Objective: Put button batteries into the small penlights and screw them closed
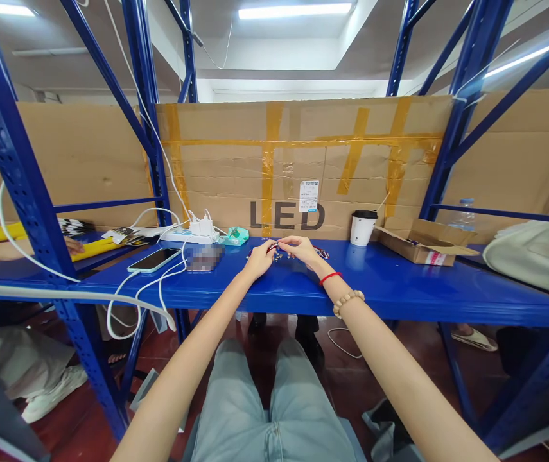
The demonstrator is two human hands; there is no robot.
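Note:
My left hand point(259, 259) and my right hand point(302, 249) meet over the blue shelf top, fingers pinched together. Between their fingertips is a small dark reddish thing point(273, 246), too small to name. Several tiny gold-coloured pieces point(280, 255) lie on the shelf just beneath my hands. Just past my right hand lies a dark red and white looped item point(322, 253), partly hidden by that hand. My right wrist wears a red cord point(330, 278) and a beaded bracelet point(348, 303).
To the left are a phone point(155, 260), white cables and a power strip point(178, 236) with a charger. A green packet point(236, 237), lidded paper cup point(363, 228) and open cardboard box point(418, 247) stand farther back. Another person's hand point(72, 245) shows beyond the left post.

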